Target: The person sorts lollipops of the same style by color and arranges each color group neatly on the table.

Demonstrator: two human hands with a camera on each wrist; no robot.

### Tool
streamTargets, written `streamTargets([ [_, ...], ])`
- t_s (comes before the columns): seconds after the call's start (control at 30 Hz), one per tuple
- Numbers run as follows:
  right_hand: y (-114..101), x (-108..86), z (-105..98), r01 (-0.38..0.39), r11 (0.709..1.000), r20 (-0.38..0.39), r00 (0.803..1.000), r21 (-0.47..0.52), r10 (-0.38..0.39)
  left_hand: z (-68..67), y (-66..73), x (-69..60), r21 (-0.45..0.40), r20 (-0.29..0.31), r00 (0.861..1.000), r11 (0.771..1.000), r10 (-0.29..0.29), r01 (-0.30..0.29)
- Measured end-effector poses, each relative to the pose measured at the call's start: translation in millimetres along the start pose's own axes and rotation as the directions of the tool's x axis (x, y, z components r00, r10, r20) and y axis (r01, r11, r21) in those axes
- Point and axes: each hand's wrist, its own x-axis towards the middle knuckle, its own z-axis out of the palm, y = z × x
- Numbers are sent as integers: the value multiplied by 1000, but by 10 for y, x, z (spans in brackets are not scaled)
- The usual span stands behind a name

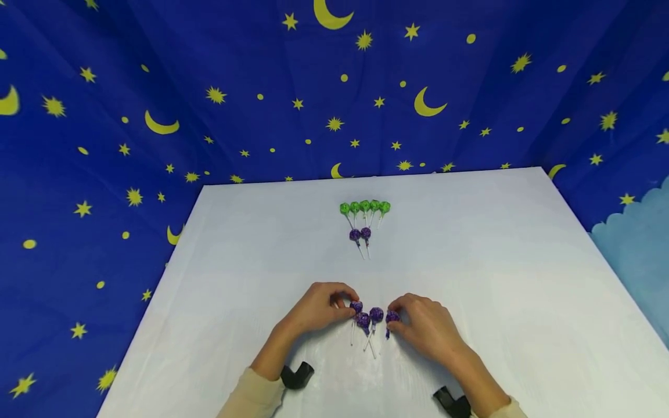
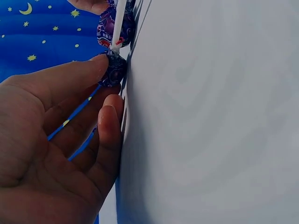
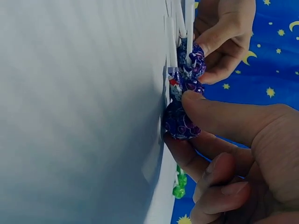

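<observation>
My left hand (image 1: 321,306) pinches a purple-wrapped lollipop (image 1: 356,306) by its head, between thumb and fingers. Opposite it, my right hand (image 1: 425,325) grips another purple lollipop (image 3: 181,122) by the head, thumb on one side and a finger on the other. Between the hands two more purple lollipops, one nearer the left (image 1: 363,320) and one nearer the right (image 1: 376,314), lie close together with their white sticks crossing toward me. Fingers cover part of both held heads.
Farther back on the white table (image 1: 470,249), a row of several green lollipops (image 1: 364,206) lies with sticks toward me. Two purple lollipops (image 1: 360,234) lie side by side just below that row. A blue star-and-moon cloth (image 1: 313,116) hangs behind the table.
</observation>
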Motion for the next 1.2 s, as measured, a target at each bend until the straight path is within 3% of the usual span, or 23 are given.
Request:
streamTargets([
  [0.47, 12, 5, -31, 20, 1000, -16, 1000, -17, -20, 13, -40, -31, -24, -2, 999, 999, -34, 34],
  [0.7, 34, 10, -20, 26, 999, -3, 1000, -28, -26, 26, -45, -78, -42, 12, 1000, 999, -21, 22],
  [1.2, 166, 362, -184, 115, 993, -80, 990, -42, -118, 24, -67, -16, -46, -10, 1000, 999, -21, 20],
])
